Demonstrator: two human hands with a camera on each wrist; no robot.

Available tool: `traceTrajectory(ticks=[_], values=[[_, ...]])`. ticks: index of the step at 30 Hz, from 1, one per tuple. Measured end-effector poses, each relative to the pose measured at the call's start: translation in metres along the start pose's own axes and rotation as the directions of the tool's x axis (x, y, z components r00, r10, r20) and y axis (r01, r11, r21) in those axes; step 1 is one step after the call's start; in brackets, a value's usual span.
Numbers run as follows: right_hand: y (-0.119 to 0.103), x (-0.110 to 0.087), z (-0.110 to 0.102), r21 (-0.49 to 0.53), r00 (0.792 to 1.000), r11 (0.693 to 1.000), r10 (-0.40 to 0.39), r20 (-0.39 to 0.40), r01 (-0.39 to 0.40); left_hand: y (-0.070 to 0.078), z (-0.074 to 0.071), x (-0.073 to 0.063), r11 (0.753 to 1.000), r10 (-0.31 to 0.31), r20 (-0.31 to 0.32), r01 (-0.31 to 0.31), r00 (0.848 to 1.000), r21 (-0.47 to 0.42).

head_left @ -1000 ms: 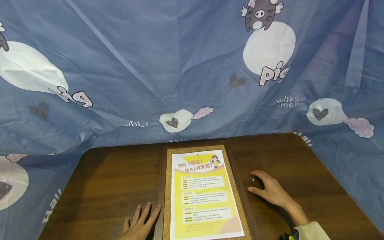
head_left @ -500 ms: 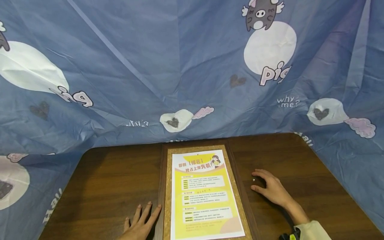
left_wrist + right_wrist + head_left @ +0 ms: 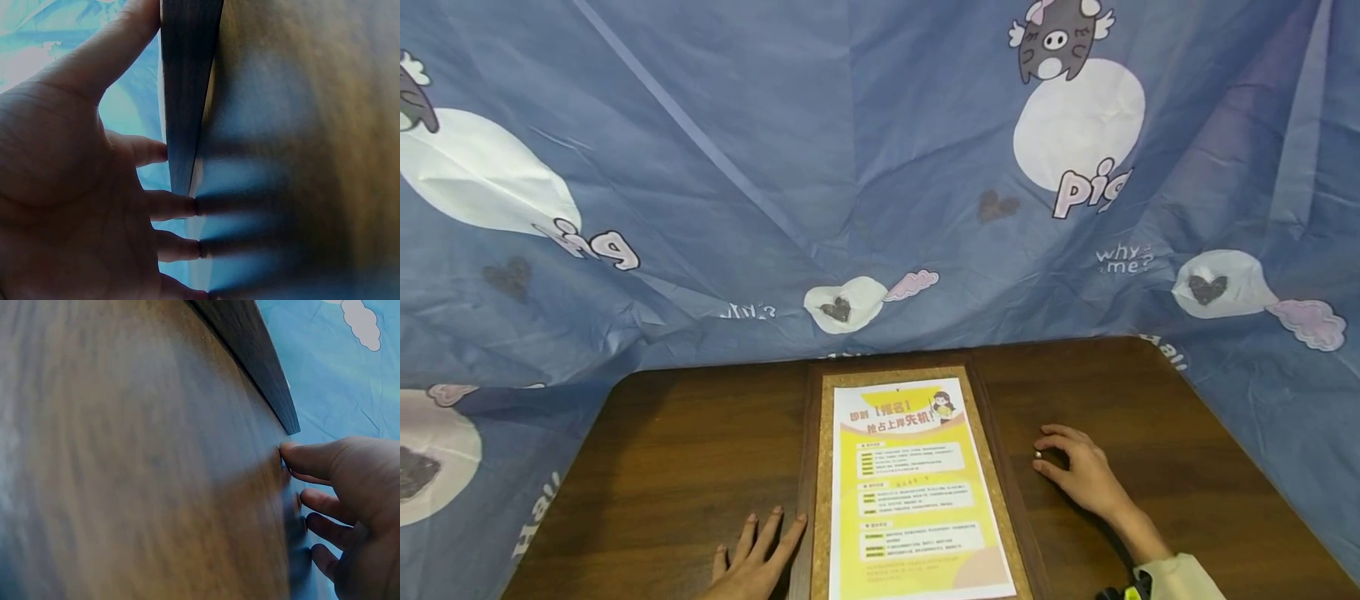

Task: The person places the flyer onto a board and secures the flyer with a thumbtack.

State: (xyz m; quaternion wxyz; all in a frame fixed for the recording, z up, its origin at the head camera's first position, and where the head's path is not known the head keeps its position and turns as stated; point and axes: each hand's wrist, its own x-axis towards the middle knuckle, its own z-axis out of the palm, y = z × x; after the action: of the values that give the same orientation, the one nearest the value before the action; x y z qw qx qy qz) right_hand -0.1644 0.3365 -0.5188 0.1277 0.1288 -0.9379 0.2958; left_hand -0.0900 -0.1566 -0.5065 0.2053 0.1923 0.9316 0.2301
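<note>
In the head view, a printed sheet, mostly yellow with a cartoon figure and Chinese text, lies on a cork board with a dark wooden frame. A small dark pin marks its top edge. My right hand is to the right of the board, thumb and index fingertips closed around a small shiny thumbtack on the table. In the right wrist view those fingertips meet the wood surface. Left of the frame, my left hand rests with fingers spread, holding nothing.
The brown wooden table has rounded far corners. Behind it hangs a blue curtain printed with pigs, hearts and clouds. A black strap or cable runs along the right wrist by a pale sleeve.
My right thumb and index finger have drawn together around the thumbtack. The left hand stays put. The head view has shifted slightly.
</note>
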Motion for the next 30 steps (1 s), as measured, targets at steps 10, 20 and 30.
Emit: traceTrajectory(ticks=[10,20,30], values=[[0.0005,0.0007,0.0049,0.001,0.997,1.000,-0.010,-0.072,0.010,0.0023,-0.0005,-0.0014,1.000,-0.001,-0.011,0.001,1.000,0.002],[-0.0028,0.0007,0.0057,-0.001,0.995,1.000,-0.001,-0.099,0.001,0.0026,-0.0014,-0.0027,1.000,0.015,-0.010,-0.015,1.000,-0.005],[-0.0048,0.0039,0.0034,-0.006,0.996,1.000,0.007,-0.093,-0.007,0.0014,-0.0009,-0.0020,1.000,0.023,-0.014,-0.023,1.000,0.005]])
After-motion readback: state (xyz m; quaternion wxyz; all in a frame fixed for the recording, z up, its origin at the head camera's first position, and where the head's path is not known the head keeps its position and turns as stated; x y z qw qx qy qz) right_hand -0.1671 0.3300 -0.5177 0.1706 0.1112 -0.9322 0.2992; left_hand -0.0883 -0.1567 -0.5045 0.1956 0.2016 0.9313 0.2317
